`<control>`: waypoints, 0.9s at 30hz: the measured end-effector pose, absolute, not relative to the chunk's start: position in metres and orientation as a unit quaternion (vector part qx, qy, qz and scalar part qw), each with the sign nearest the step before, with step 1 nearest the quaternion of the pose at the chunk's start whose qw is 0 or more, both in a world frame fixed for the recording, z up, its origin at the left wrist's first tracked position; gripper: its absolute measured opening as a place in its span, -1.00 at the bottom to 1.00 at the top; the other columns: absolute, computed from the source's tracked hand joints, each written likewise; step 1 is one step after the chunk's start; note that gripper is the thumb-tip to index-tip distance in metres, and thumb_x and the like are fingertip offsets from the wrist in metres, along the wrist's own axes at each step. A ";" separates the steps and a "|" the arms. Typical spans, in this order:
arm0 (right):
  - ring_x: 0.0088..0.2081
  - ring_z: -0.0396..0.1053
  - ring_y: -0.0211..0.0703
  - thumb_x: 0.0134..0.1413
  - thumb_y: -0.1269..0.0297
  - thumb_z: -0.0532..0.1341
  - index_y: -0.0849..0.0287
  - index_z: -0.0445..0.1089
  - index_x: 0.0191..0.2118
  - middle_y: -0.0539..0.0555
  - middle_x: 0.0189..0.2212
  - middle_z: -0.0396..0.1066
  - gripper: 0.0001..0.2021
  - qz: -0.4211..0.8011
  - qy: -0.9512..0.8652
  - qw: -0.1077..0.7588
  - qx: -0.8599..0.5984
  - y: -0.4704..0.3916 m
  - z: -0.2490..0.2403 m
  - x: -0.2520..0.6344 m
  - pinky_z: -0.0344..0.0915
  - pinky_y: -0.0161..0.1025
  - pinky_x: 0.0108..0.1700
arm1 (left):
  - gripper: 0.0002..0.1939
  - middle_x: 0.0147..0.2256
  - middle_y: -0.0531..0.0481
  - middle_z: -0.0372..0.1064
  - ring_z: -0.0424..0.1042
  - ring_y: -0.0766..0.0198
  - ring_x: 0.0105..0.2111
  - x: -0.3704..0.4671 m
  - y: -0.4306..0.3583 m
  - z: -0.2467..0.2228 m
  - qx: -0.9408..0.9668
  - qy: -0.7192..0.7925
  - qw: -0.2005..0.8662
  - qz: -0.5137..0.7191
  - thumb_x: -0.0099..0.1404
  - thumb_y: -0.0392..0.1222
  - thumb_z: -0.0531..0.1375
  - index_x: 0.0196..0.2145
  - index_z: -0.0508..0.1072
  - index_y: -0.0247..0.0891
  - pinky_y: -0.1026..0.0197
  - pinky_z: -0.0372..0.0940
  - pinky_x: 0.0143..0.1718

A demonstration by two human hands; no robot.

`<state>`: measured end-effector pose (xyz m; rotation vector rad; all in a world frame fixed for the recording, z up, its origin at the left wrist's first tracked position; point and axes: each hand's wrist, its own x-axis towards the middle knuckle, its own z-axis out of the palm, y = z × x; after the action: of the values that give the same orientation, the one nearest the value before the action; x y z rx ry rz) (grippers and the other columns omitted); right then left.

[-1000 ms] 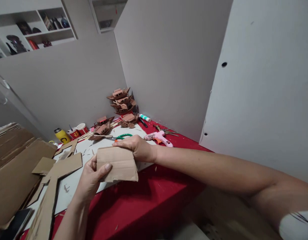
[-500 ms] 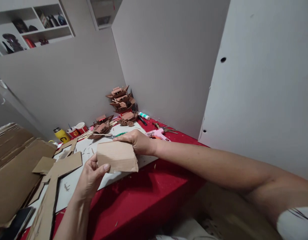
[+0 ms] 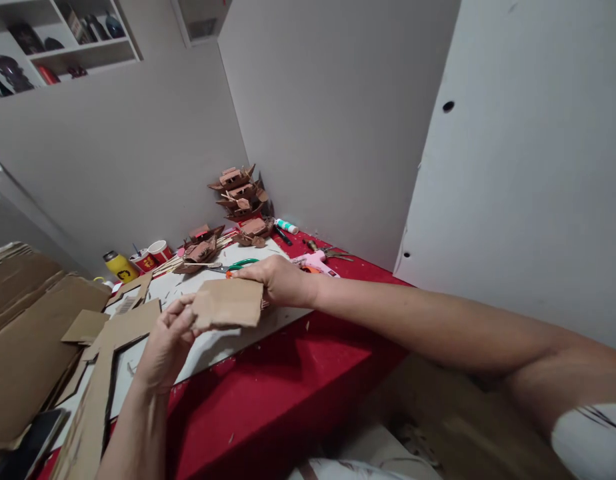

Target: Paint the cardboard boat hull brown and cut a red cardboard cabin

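A small rectangular piece of cardboard (image 3: pixel 229 303) is held in front of me above the worktable. My left hand (image 3: pixel 171 340) pinches its left edge between thumb and fingers. At the upper right edge, my right hand (image 3: pixel 281 280) grips it, with some fingers hidden behind the piece. Just beyond the right fingertips lie green-handled scissors (image 3: pixel 244 264) on the white board (image 3: pixel 193 357). A pink glue gun (image 3: pixel 315 261) rests to the right of that hand.
Brown model boats (image 3: pixel 238 193) are stacked in the far corner, with more boats (image 3: pixel 198 253) in front. A yellow bottle (image 3: pixel 121 267) and red cups (image 3: pixel 159 251) stand at the back. Large cardboard sheets (image 3: pixel 38 347) fill the left side. Red cloth (image 3: pixel 268 387) covers the table.
The cardboard piece has tilted and shifted slightly left and up, its face looking shorter. My left thumb has moved off its front face toward the left edge. My view has shifted slightly.
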<state>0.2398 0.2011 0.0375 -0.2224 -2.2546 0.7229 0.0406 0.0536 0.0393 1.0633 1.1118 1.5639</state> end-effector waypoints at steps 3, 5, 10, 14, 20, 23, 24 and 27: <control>-0.29 0.48 -0.10 0.01 0.43 0.17 0.29 0.49 -0.26 0.09 -0.34 0.54 -0.82 0.360 -0.852 0.358 -0.126 0.198 0.041 0.241 0.39 -0.18 -0.19 | -0.63 -0.09 -0.10 0.49 0.49 0.23 -0.18 0.039 0.055 0.043 0.409 0.434 0.388 0.703 0.15 -0.04 0.33 -0.10 0.50 -0.21 0.23 0.42 -0.16; -0.42 0.47 -0.18 0.05 0.41 0.15 0.29 0.45 -0.26 0.05 -0.41 0.52 -0.84 0.429 -0.833 0.322 -0.139 0.193 0.042 0.241 0.43 -0.24 -0.32 | -0.57 -0.05 -0.09 0.46 0.46 0.19 -0.09 0.042 0.055 0.043 0.420 0.439 0.377 0.699 0.14 -0.05 0.34 -0.04 0.47 -0.18 0.18 0.40 -0.09; -0.60 0.40 -0.30 0.07 0.35 0.18 0.26 0.39 -0.27 0.02 -0.47 0.51 -0.88 0.564 -0.786 0.215 -0.132 0.179 0.038 0.243 0.44 -0.32 -0.50 | -0.77 -0.49 0.13 0.39 0.38 0.40 -0.49 0.046 0.058 0.033 0.439 0.505 0.381 0.638 0.05 -0.18 0.41 -0.32 0.50 -0.22 0.34 0.37 -0.39; -0.55 0.43 -0.31 0.09 0.35 0.20 0.23 0.39 -0.24 0.00 -0.43 0.52 -0.88 0.593 -0.773 0.191 -0.122 0.168 0.035 0.241 0.45 -0.36 -0.46 | -0.78 -0.59 0.09 0.36 0.31 0.41 -0.59 0.047 0.060 0.024 0.424 0.525 0.377 0.634 0.03 -0.17 0.42 -0.50 0.48 -0.32 0.37 0.26 -0.55; -0.53 0.44 -0.30 0.34 0.14 0.00 0.25 0.37 -0.28 0.05 -0.46 0.50 -0.67 0.495 -0.807 0.256 -0.194 0.183 0.048 0.227 0.41 -0.36 -0.45 | -0.74 -0.60 0.17 0.35 0.34 0.42 -0.57 0.047 0.057 0.037 0.358 0.500 0.253 0.747 -0.01 -0.13 0.42 -0.55 0.41 -0.25 0.38 0.30 -0.51; -0.35 0.48 -0.28 0.37 0.28 -0.04 0.29 0.34 -0.13 0.14 -0.27 0.51 -0.74 0.416 -0.835 0.265 -0.245 0.210 0.058 0.215 0.42 -0.35 -0.31 | -0.63 -0.62 0.25 0.31 0.36 0.45 -0.55 0.038 0.056 0.047 0.298 0.465 0.156 0.819 0.00 -0.10 0.40 -0.61 0.25 -0.22 0.38 0.36 -0.41; -0.27 0.48 -0.25 0.35 0.32 -0.01 0.30 0.35 -0.12 0.16 -0.22 0.49 -0.77 0.384 -0.848 0.256 -0.262 0.219 0.060 0.210 0.42 -0.32 -0.22 | -0.61 -0.61 0.25 0.32 0.37 0.45 -0.54 0.035 0.056 0.048 0.285 0.458 0.139 0.831 -0.01 -0.11 0.40 -0.61 0.22 -0.22 0.36 0.38 -0.38; -0.09 0.42 -0.09 0.28 0.26 0.15 0.27 0.37 -0.03 0.16 -0.05 0.41 -0.76 0.288 -0.887 0.186 -0.310 0.243 0.062 0.193 0.40 -0.11 -0.07 | -0.63 -0.60 0.22 0.35 0.40 0.42 -0.55 0.030 0.057 0.048 0.266 0.458 0.135 0.838 -0.08 -0.20 0.42 -0.59 0.23 -0.24 0.31 0.40 -0.42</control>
<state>0.1933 0.2433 0.0620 -0.8743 -2.4977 0.8100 0.0300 0.0575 0.0476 0.7696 1.3260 2.4278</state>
